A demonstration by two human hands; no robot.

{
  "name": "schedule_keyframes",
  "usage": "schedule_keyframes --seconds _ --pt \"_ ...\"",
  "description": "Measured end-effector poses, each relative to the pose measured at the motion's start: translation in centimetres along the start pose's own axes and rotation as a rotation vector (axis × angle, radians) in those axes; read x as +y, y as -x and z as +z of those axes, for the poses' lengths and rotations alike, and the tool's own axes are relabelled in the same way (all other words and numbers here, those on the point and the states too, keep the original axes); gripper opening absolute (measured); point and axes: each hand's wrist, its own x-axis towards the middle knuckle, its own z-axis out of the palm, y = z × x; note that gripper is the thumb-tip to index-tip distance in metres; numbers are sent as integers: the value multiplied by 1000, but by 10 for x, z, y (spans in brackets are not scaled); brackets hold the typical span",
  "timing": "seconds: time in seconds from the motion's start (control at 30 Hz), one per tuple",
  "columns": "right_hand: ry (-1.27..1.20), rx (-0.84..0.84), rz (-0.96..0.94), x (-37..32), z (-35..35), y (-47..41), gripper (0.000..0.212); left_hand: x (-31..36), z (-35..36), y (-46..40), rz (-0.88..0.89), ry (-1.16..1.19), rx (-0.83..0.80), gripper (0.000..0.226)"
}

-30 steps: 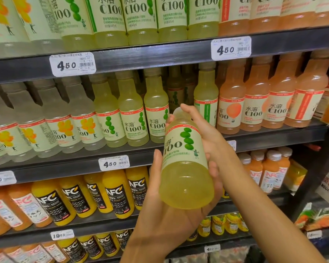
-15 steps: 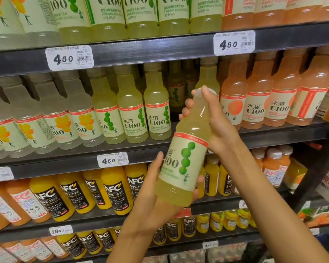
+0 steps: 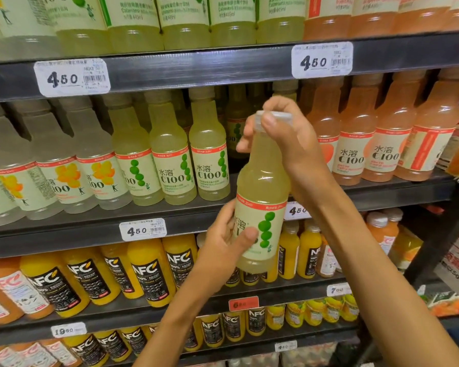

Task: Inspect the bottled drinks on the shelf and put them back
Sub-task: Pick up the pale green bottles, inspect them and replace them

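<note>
I hold a pale green C100 bottle (image 3: 263, 192) nearly upright in front of the middle shelf (image 3: 170, 221). Its label shows green dots and a red band. My right hand (image 3: 284, 144) grips the white cap and neck from above. My left hand (image 3: 223, 250) holds the lower body, thumb across the label. Behind the bottle, a gap shows in the row of green C100 bottles (image 3: 210, 160), to the right of that row.
Pale yellow bottles (image 3: 64, 178) stand left on the middle shelf, orange C100 bottles (image 3: 382, 144) to the right. NFC orange juice bottles (image 3: 149, 271) fill the shelf below. More C100 bottles line the top shelf (image 3: 196, 67). Price tags read 4.50.
The bottle has swung from tilted with its base toward me to nearly upright and risen. My right hand moved up onto the cap; my left hand shifted from under the base to the label.
</note>
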Motion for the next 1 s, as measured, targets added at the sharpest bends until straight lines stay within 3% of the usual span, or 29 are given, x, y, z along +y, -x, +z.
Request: schedule_keyframes --seconds 0.2,0.47,0.6,0.77,0.9,1.0 --pt "336 38 -10 7 -10 -4 39 -3 6 -33 144 -100 154 86" --pt "286 146 -41 11 -19 -17 41 -15 20 -53 128 -289 281 92" --pt "259 199 -22 17 -19 -26 40 -18 18 -63 135 -296 292 70" --pt "367 259 -117 27 -13 -34 23 -23 24 -68 228 -466 422 59" --pt "441 280 -186 36 -9 -34 23 -26 29 -71 393 -676 621 59" --pt "525 277 -193 41 -6 -38 28 -32 29 -73 369 -732 625 69"
